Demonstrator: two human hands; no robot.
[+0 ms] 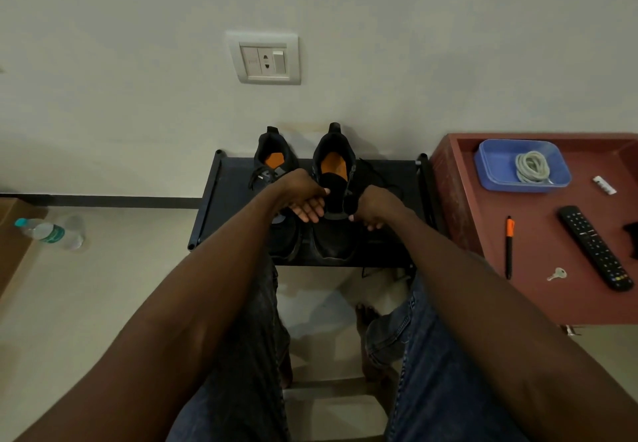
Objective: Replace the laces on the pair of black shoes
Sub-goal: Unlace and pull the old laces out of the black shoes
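Working at the right-hand shoe (334, 200) of a black pair set toes-toward-the-wearer on a low black rack (221, 200) against the wall, a seated person reaches in with both arms; the left hand (303, 200) lies across the shoe's tongue with fingers fairly straight, steadying it, while the right hand (371, 208) is curled at the shoe's outer edge, apparently pinching the old black lace (378, 172), which trails loose over the rack behind it; how firm that pinch is cannot be told. The other shoe (274, 179) stands just beside, partly hidden under the left forearm, its lace seemingly in place. Judged from here, the shoe could slide or tip off the rack if the lace snags in an eyelet during a hard pull; black lace on black rack would also be easy to lose sight of. To the right, on a reddish-brown table (538, 234), a blue plastic tray (490, 165) holds a coil of pale laces (531, 167), well apart from the shoes; a pen (509, 244), a key (556, 274) and a remote (595, 248) lie nearer.
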